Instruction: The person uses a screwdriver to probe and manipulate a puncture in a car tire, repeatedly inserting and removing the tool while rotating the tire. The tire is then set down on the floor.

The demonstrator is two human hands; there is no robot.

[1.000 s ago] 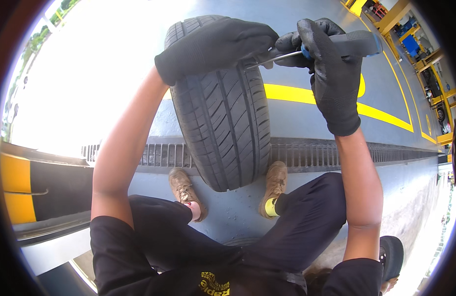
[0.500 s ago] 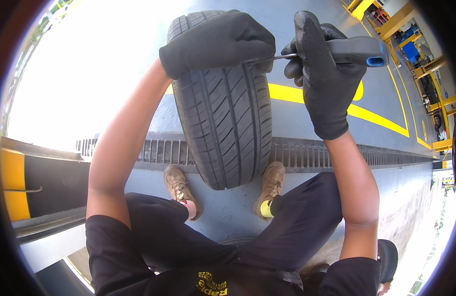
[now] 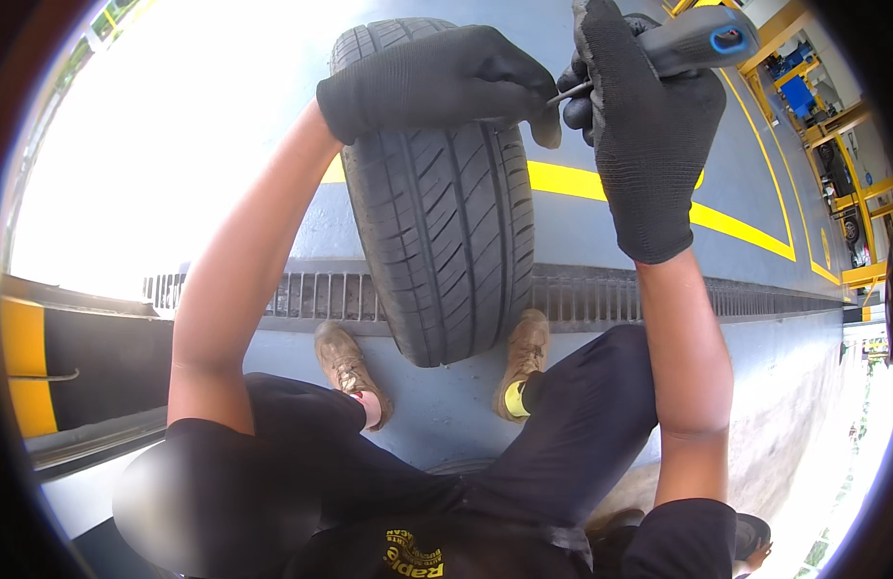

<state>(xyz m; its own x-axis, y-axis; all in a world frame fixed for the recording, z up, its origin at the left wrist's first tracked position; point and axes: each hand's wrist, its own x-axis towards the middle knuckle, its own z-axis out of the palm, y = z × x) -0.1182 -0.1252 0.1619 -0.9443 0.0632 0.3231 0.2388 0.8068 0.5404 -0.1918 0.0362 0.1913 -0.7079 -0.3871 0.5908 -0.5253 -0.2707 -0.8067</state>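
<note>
A black tire [image 3: 437, 241] stands upright between my feet, its tread facing me. My left hand [image 3: 456, 82], in a black glove, lies across the upper tread with its fingers curled closed at the tire's right edge. Whatever those fingers pinch is hidden. My right hand [image 3: 649, 135], gloved too, is raised right of the tire and wrapped round the grey handle of a screwdriver [image 3: 702, 41] with a blue-rimmed hole in its end. Its thin metal shaft points left, and the tip meets my left fingertips.
A dark floor grate [image 3: 316, 294] runs crosswise behind my brown shoes [image 3: 345, 362]. Yellow lines [image 3: 567, 180] mark the grey-blue floor. Yellow frames [image 3: 857, 203] stand far right; a yellow-and-black block [image 3: 89, 367] is at the left. A blurred pale shape [image 3: 167, 502] covers part of my left sleeve.
The screwdriver has shifted up and its shaft has drawn right, off the tread, its handle end tipping upward. My left hand has slid slightly right. A blurred shape has appeared at lower left.
</note>
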